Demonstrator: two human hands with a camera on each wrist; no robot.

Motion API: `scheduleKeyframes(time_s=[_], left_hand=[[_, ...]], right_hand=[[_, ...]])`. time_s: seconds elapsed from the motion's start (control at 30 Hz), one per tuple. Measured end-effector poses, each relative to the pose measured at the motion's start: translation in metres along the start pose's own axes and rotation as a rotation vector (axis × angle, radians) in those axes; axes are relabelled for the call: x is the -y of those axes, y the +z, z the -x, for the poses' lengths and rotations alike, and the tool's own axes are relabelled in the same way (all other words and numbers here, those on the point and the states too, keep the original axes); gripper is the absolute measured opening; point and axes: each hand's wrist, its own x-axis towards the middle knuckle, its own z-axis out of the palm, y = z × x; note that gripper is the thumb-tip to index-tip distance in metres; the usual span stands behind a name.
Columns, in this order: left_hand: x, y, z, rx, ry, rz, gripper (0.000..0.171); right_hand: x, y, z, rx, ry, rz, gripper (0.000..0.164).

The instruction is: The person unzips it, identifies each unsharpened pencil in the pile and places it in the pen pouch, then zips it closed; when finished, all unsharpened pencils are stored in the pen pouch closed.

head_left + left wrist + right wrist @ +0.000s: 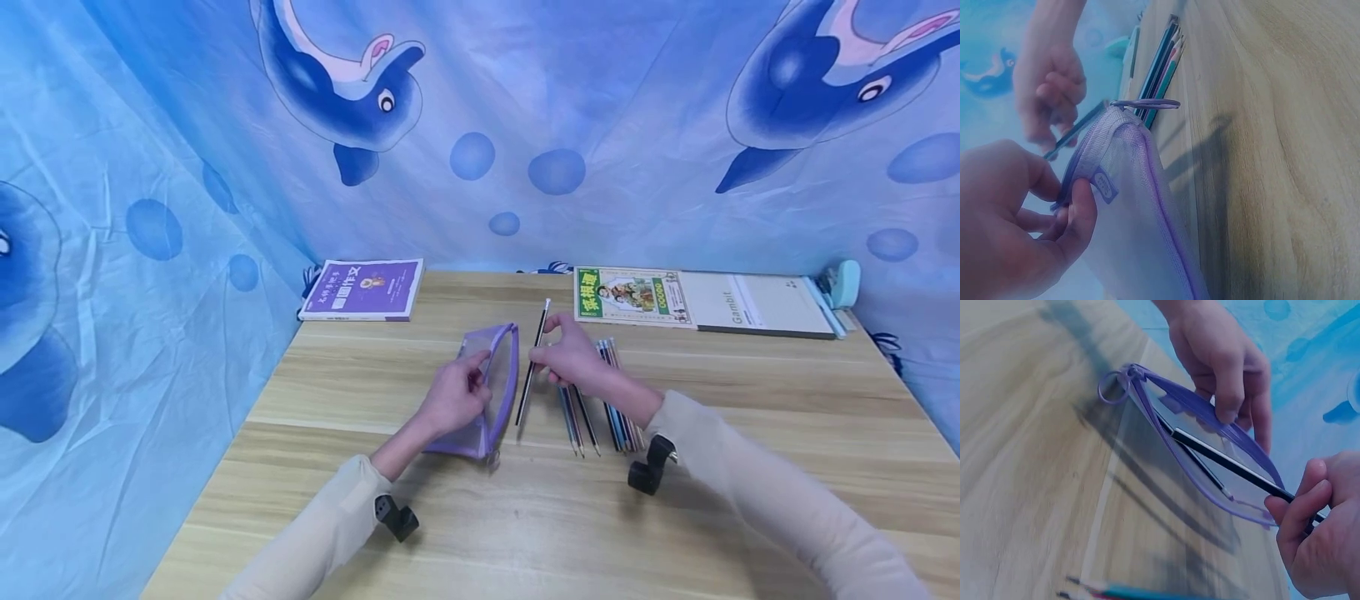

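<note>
My left hand (457,393) pinches one edge of a purple-trimmed mesh zipper pouch (512,392), whose mouth gapes toward the right. Thumb and finger grip it beside a small label (1104,185) in the left wrist view. A black pencil (524,395) is held between the fingers of my right hand (572,357), slanting along the pouch's mouth. Seen from the right wrist, that pencil's front end overlaps the open mouth, and another dark pencil (1207,475) lies inside the pouch. A ring pull (1112,389) hangs at the zipper's end.
Two groups of pencils, one nearer (577,419) and one farther right (618,417), lie on the wooden table (337,500) under and beside my right forearm. A purple book (360,287) is at the back left. A green-covered booklet (632,296) and a Gambit pad (772,304) lie back right.
</note>
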Motion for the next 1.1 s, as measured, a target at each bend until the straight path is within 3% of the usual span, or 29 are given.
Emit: scheduleKeyframes(time_s=[0.37, 0.63, 1.1], left_hand=[[-0.001, 0.000, -0.001, -0.009, -0.003, 0.001, 0.060], [-0.001, -0.001, 0.000, 0.012, -0.029, 0.031, 0.063], [0.000, -0.001, 0.001, -0.018, -0.034, 0.036, 0.063]], right_hand=[[0.002, 0.029, -0.003, -0.008, -0.004, -0.061, 0.050], [-0.001, 0.043, -0.001, -0.002, 0.023, -0.014, 0.046], [-0.008, 0.056, -0.007, 0.054, 0.006, -0.036, 0.044]])
